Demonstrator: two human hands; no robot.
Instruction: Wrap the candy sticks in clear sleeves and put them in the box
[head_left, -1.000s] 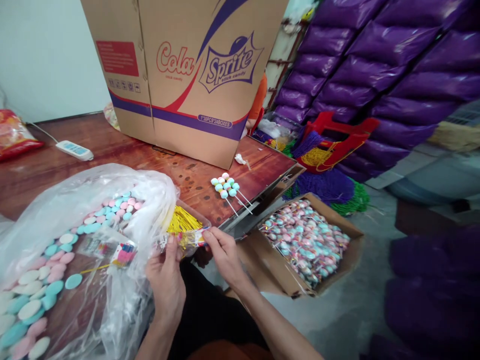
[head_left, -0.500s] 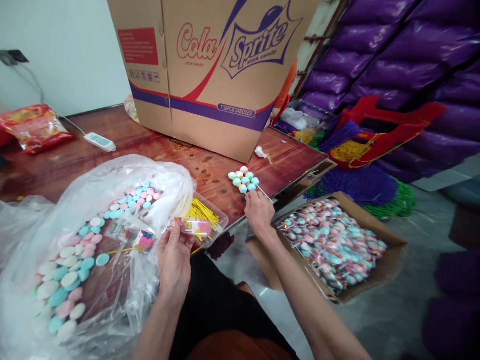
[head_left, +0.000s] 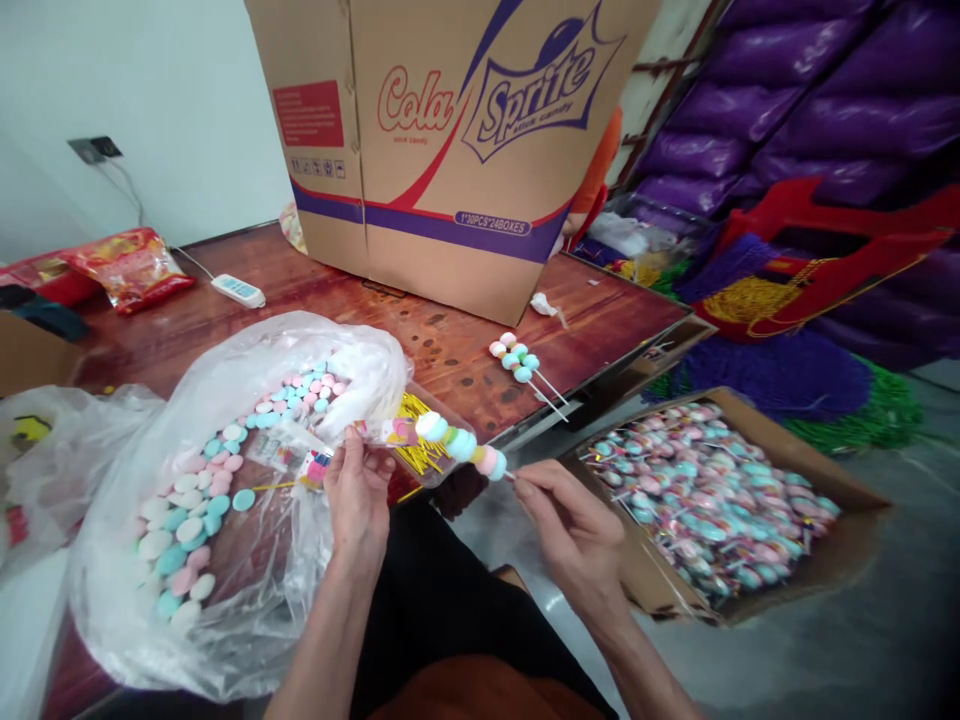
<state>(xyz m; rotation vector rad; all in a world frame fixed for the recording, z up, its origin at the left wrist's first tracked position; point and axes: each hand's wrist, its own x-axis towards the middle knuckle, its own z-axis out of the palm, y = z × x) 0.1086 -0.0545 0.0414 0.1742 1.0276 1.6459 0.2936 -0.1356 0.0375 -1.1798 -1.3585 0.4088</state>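
Observation:
My left hand (head_left: 361,480) pinches a small clear printed wrapper bag (head_left: 386,432), its mouth facing right. In my right hand (head_left: 574,530) is the stick of a marshmallow skewer (head_left: 461,442) with white, blue and pink pieces. The skewer's tip meets the bag's mouth; whether it is inside, I cannot tell. Further back, more marshmallow skewers (head_left: 515,358) lie on the table with their sticks over the edge. A tray of yellow twist ties (head_left: 421,432) sits behind the bag. Left of my hands, loose marshmallows (head_left: 176,520) lie in a clear plastic bag (head_left: 225,350).
A large carton (head_left: 442,230) stands at the back of the wooden table (head_left: 247,255). Down on the right, an open box (head_left: 847,490) holds many wrapped candies. Red snack packets (head_left: 139,270) and a power strip (head_left: 238,291) lie back left. A red stool (head_left: 840,235) is beyond.
My right hand has lifted one marshmallow skewer off the table and brought it down and back to the wrapper in my left hand. The view has swung slightly left.

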